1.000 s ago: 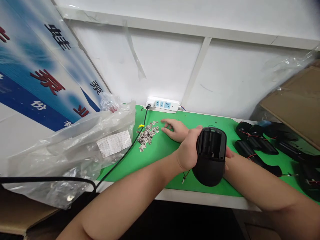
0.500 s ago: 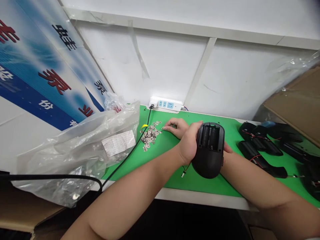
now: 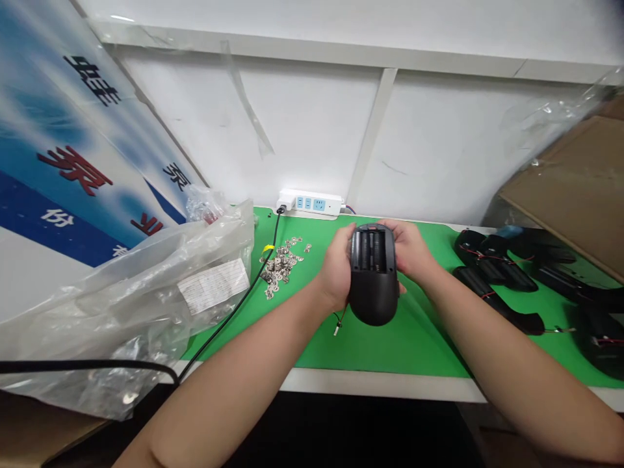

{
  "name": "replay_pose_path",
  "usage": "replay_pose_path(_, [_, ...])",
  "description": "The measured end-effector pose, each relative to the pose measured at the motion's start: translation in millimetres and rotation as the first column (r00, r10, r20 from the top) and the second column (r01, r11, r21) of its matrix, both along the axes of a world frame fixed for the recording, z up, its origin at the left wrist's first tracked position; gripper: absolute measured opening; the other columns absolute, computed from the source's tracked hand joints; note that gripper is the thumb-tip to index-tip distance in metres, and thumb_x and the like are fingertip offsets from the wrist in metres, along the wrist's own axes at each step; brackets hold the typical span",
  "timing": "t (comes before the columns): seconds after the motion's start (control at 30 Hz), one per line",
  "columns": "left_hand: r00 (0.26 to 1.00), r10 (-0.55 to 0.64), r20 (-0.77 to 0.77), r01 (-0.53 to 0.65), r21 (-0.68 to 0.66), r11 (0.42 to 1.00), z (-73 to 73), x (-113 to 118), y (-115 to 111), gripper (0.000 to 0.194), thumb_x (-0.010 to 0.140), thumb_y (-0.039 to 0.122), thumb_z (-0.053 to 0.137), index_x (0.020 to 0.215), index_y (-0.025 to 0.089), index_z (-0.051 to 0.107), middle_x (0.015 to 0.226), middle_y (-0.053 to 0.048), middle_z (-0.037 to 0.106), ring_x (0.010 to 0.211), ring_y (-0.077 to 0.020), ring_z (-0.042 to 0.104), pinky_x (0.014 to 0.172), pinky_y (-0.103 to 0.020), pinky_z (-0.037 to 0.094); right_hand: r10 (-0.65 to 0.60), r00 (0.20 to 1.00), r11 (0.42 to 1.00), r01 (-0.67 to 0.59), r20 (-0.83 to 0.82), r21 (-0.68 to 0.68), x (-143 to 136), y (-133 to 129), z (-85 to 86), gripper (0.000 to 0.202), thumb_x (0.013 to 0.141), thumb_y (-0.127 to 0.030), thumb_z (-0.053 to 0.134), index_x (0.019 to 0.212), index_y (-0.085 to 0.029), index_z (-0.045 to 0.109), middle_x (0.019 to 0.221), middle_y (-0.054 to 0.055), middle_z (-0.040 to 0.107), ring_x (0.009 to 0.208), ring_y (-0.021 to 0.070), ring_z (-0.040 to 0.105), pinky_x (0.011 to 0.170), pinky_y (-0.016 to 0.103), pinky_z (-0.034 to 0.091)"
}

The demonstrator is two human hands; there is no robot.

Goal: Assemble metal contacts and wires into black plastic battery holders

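Note:
My left hand [image 3: 336, 270] is wrapped round a black plastic battery housing [image 3: 374, 299], its fingertips showing past the far side. The rounded end points toward me, and the open battery compartment [image 3: 373, 250] faces up. A thin wire with a small white connector [image 3: 336, 329] dangles at its left. My right hand [image 3: 409, 250] is closed at the upper right edge of the housing, fingertips by the compartment's far end; what they pinch is hidden. Left of the hands lies a pile of small metal contact pieces [image 3: 280, 266] on the green mat [image 3: 390, 354].
Several black housings [image 3: 497, 302] with red wires lie at the right, below a cardboard box [image 3: 570, 188]. A white power strip [image 3: 312, 203] sits against the wall, its black cable [image 3: 229, 318] crossing the mat. A clear plastic bag [image 3: 146, 273] with a paper label lies at the left.
My right hand has left the pile's edge, where it pinched a small metal piece, and come to the upper right of the housing. The view has shifted slightly right.

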State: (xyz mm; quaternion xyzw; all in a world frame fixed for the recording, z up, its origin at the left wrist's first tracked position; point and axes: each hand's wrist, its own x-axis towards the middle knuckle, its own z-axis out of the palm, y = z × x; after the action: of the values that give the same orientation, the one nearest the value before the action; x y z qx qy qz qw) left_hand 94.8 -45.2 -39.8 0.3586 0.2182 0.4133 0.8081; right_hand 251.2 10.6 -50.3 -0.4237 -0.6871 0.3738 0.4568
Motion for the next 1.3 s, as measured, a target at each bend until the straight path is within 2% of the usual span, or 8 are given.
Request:
replay_pose_path(0.07, [0.997, 0.073, -0.015, -0.073, -0.032, 0.997, -2.4, 1, 4, 0.068, 0.097, 0.065, 0.022, 0.088, 0.014, 0.066, 0.077, -0.012, 0.076, 0.056, -0.0224, 0.071, 0.056, -0.033, 0.056, -0.042, 0.997, 0.999, 0.044, -0.067, 0.017, 13, 1, 1.8, 0.040, 0.084, -0.056, 0.082, 0.086, -0.018, 0.069, 0.070, 0.001, 0.068, 0.061, 0.0139, 0.064, 0.059, 0.027, 0.056])
replay_pose_path(0.17, [0.986, 0.137, -0.093, -0.146, -0.087, 0.986, -8.5, 5, 9, 0.069, 0.097, 0.067, 0.024, 0.085, 0.014, 0.066, 0.074, -0.012, 0.075, 0.059, -0.0226, 0.072, 0.059, -0.033, 0.057, -0.054, 0.992, 0.988, 0.070, -0.118, 0.136, 26, -6, 6.0, 0.034, 0.083, -0.051, 0.084, 0.093, -0.020, 0.073, 0.081, 0.005, 0.075, 0.076, 0.0181, 0.072, 0.071, 0.031, 0.061])
replay_pose_path(0.37, [0.954, 0.104, -0.280, -0.145, -0.131, 0.981, -19.2, 13, 15, 0.063, 0.097, 0.062, 0.029, 0.092, 0.014, 0.069, 0.070, -0.012, 0.075, 0.058, -0.0243, 0.071, 0.060, -0.035, 0.059, -0.064, 0.991, 0.923, 0.014, 0.117, 0.384, 35, -18, 2.9, 0.028, 0.092, -0.026, 0.075, 0.119, -0.021, 0.070, 0.098, 0.006, 0.081, 0.093, 0.0213, 0.078, 0.082, 0.034, 0.061])
replay_pose_path(0.53, [0.942, 0.116, -0.314, -0.163, -0.127, 0.978, -16.8, 12, 14, 0.062, 0.098, 0.061, 0.027, 0.095, 0.015, 0.069, 0.066, -0.010, 0.073, 0.053, -0.0229, 0.069, 0.054, -0.032, 0.056, -0.162, 0.945, 0.859, -0.005, 0.283, 0.511, 37, -20, 7.4, 0.009, 0.091, -0.018, 0.072, 0.092, -0.021, 0.080, 0.087, 0.003, 0.083, 0.079, 0.0195, 0.078, 0.075, 0.032, 0.060])
replay_pose_path(0.7, [0.943, 0.124, -0.310, -0.167, -0.116, 0.979, -16.1, 12, 15, 0.059, 0.096, 0.058, 0.031, 0.107, 0.015, 0.070, 0.071, -0.009, 0.074, 0.061, -0.0230, 0.072, 0.058, -0.031, 0.058, -0.204, 0.928, 0.855, 0.013, 0.312, 0.519, 31, -24, 11.3, 0.012, 0.089, -0.015, 0.070, 0.087, -0.020, 0.080, 0.085, 0.003, 0.082, 0.077, 0.0190, 0.075, 0.070, 0.030, 0.057])
replay_pose_path(0.83, [0.948, 0.129, -0.291, -0.164, -0.096, 0.982, -19.3, 14, 16, 0.055, 0.096, 0.056, 0.034, 0.106, 0.016, 0.070, 0.074, -0.009, 0.075, 0.068, -0.0245, 0.074, 0.063, -0.033, 0.061, -0.146, 0.936, 0.870, -0.033, 0.320, 0.492, 27, -25, 8.3, 0.012, 0.090, -0.014, 0.068, 0.086, -0.019, 0.078, 0.088, 0.005, 0.081, 0.080, 0.0189, 0.074, 0.073, 0.030, 0.057])
replay_pose_path(1.07, [0.918, 0.121, -0.377, -0.160, -0.073, 0.984, -17.7, 16, 14, 0.055, 0.095, 0.055, 0.032, 0.108, 0.016, 0.069, 0.073, -0.009, 0.076, 0.063, -0.0244, 0.073, 0.050, -0.029, 0.054, -0.107, 0.944, 0.889, -0.049, 0.311, 0.456, 26, -24, 6.9, 0.013, 0.088, -0.014, 0.069, 0.084, -0.020, 0.079, 0.088, 0.004, 0.080, 0.081, 0.0201, 0.074, 0.076, 0.033, 0.057])
replay_pose_path(1.3, [0.906, 0.145, -0.398, -0.140, 0.043, 0.989, -21.1, 15, 16, 0.050, 0.096, 0.051, 0.032, 0.100, 0.016, 0.068, 0.071, -0.008, 0.074, 0.059, -0.0222, 0.071, 0.051, -0.028, 0.052, -0.068, 0.967, 0.930, -0.028, 0.245, 0.367, 25, -24, 6.1, 0.011, 0.084, -0.013, 0.072, 0.083, -0.020, 0.080, 0.087, 0.004, 0.081, 0.082, 0.0203, 0.075, 0.077, 0.034, 0.058])
